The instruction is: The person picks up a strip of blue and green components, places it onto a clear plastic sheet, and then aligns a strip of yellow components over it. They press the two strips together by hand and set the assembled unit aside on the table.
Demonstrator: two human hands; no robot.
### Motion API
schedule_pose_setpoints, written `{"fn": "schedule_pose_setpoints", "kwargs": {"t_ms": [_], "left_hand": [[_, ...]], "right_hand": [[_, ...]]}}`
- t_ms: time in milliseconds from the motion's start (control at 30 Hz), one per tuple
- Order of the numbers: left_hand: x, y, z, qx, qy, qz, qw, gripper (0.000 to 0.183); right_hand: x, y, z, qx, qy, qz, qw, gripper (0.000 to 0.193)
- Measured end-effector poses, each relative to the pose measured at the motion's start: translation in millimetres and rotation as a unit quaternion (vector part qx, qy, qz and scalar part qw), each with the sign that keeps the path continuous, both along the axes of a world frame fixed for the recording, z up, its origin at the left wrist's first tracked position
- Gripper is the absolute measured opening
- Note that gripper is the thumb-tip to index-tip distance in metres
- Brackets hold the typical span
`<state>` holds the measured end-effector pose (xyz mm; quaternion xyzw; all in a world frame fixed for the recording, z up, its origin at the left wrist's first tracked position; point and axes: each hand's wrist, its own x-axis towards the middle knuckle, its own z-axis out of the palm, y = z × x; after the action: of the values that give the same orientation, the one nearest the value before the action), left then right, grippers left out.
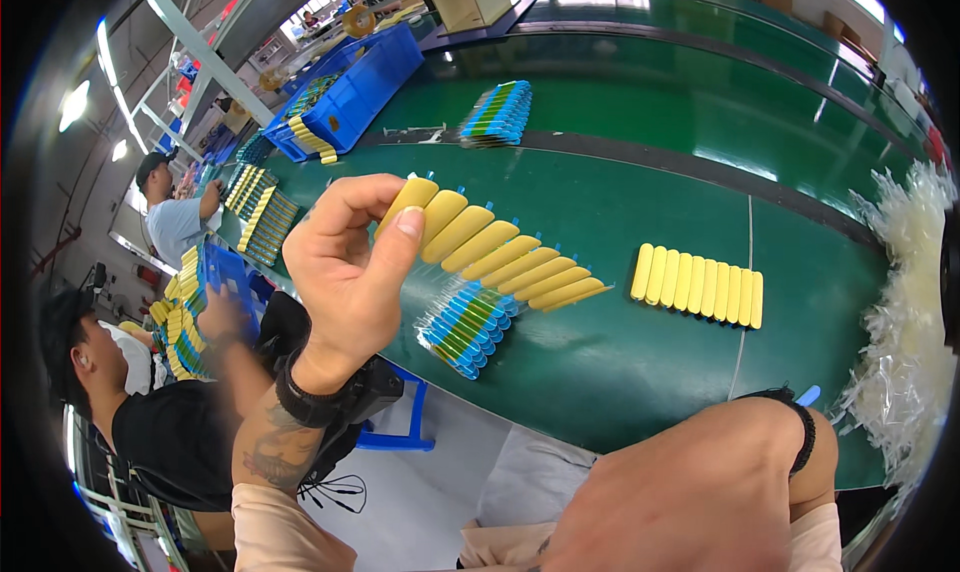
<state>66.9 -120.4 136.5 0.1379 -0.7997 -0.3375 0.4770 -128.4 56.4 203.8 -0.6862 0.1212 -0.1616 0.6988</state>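
My left hand (355, 262) pinches one end of a fanned strip of yellow round-ended pieces (500, 252) between thumb and fingers. The strip slants down to the right above the bench, with small blue tabs along its top edge. Below it, a blue-and-green stack of round-ended pieces (465, 324) in clear film lies on the green bench. My right hand (680, 482) is large and blurred at the lower right, bent in close to me; its fingers are hidden. A row of yellow pieces (697, 287) lies on the bench beyond it.
A blue crate (350, 97) of similar pieces stands at the far left. Another blue-green stack (497, 114) lies by the bench's dark strip (640, 157). Clear film strips (900, 322) hang at the right. Two people work at left, the nearer in black (170, 442), beside a blue bin (232, 282).
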Motion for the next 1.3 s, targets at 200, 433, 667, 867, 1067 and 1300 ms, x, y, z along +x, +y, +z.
{"fn": "schedule_pose_setpoints", "kwargs": {"t_ms": [200, 433, 667, 867, 1067, 1300], "left_hand": [[8, -2, -5, 0.008, -0.003, 0.006, 1.000, 0.017], [3, 3, -3, 0.012, -0.011, 0.003, 1.000, 0.017], [5, 3, -4, -0.005, -0.022, 0.011, 1.000, 0.017], [1, 6, 0, 0.002, -0.012, -0.003, 1.000, 0.017], [1, 7, -4, 0.008, -0.022, 0.007, 1.000, 0.016], [1, 8, -2, 0.002, -0.025, -0.001, 1.000, 0.017]], "right_hand": [[8, -44, -10, 0.126, 0.032, 0.221, 0.967, 0.074], [2, 5, 1, -0.040, -0.052, -0.006, 0.998, 0.075], [2, -5, -13, -0.037, -0.020, 0.056, 0.998, 0.075], [0, 1, -3, -0.034, -0.020, 0.054, 0.998, 0.071], [9, -5, -23, -0.102, -0.063, 0.092, 0.988, 0.067], [4, -20, -10, 0.071, -0.052, 0.184, 0.979, 0.069]]}}
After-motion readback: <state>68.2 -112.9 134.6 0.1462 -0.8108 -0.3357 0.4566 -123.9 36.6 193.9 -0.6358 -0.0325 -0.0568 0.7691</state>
